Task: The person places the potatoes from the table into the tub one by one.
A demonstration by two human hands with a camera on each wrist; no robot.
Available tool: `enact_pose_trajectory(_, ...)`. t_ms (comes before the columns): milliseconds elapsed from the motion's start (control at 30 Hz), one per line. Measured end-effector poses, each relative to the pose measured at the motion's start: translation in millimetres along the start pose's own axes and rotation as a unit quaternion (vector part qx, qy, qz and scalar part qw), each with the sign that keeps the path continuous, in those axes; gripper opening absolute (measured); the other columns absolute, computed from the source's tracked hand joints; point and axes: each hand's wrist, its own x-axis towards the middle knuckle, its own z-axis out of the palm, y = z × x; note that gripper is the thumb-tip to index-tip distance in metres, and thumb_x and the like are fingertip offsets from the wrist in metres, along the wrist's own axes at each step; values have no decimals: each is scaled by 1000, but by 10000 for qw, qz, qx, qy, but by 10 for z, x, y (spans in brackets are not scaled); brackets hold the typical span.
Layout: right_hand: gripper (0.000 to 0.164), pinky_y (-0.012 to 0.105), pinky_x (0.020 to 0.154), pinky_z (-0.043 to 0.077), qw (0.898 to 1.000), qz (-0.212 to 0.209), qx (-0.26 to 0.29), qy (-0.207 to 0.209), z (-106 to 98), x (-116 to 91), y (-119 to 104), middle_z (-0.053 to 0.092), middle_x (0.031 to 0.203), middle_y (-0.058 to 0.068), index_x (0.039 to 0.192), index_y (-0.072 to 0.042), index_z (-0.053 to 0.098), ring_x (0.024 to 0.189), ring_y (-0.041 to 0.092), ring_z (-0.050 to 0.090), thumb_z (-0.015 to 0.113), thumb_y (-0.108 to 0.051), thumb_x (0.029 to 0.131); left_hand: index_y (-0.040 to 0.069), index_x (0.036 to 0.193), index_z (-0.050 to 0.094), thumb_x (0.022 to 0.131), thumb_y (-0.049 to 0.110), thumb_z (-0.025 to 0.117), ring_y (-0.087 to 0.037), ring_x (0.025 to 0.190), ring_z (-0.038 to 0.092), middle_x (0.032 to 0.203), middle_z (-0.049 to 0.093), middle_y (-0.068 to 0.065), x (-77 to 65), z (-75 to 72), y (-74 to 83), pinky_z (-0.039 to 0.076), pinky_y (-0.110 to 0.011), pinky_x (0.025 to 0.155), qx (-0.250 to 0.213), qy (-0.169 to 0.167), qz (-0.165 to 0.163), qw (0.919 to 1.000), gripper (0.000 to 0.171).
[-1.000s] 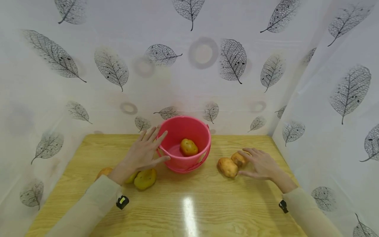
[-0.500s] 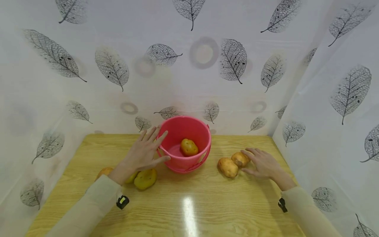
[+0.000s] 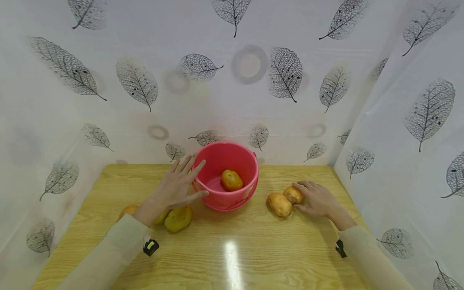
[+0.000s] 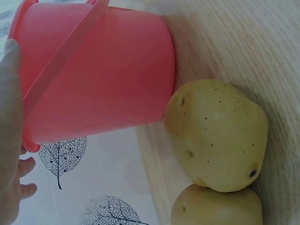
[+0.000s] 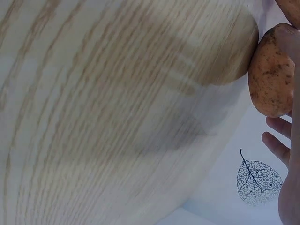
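Observation:
In the head view my left hand [image 3: 173, 189] has its fingers spread and straight at the left rim of the pink bucket [image 3: 226, 199]; its thumb lies at the rim in the left wrist view. A brownish potato [image 3: 232, 180] lies inside the bucket. My right hand [image 3: 318, 199] has its thumb and fingers around the far-right potato [image 3: 291, 194], which stays at the table. The thumb overlaps this speckled potato [image 5: 271, 75] in the right wrist view, with other fingers beyond it. Another potato [image 3: 279, 204] touches it on the left.
Under my left forearm lie a greenish potato [image 3: 178, 219], a second one [image 3: 161, 217] partly hidden, and an orange-brown one [image 3: 128, 210]. A leaf-patterned white curtain [image 3: 232, 104] borders the wooden table [image 3: 203, 257] behind and at the sides.
My right hand drew slightly right off the potato, then came back left and closed in around it. The left hand, the bucket and the other potatoes stay where they were.

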Motion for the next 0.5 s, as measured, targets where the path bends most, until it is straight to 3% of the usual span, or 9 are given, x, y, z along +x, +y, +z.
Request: enact_pose_trajectory(500,76,57,95,61,10000,-70,-59,-9,68,10,-4,67,134,14,147,-10,60,117,40,69,80,-51,86,13,169,25,96,71,54,-42,165,19,179,13,-17,-5,14,-2,15,-62,135,-59,-51,-45,10000,97)
